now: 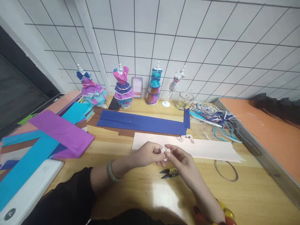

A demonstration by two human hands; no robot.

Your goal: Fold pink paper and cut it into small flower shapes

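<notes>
Between the fingertips of both hands is a small pale pink folded piece [166, 151]. My left hand [149, 153] comes in from the left, with a bangle on the wrist, and pinches the piece on one side. From the right, my right hand [181, 161] pinches its other side. Under and beyond the hands lies a long pale pink strip [208, 149], with a few small pink scraps [186, 138] on it. Black-bladed snips [169, 172] rest on the table just below my right hand.
A blue strip [140, 122] lies farther back. Dressed mini mannequins [123, 90], a bare one [175, 82] and a glass [184, 99] line the wall. Ribbon scraps [211, 113] are at right, coloured sheets [63, 131] at left, a ring [226, 178] at lower right.
</notes>
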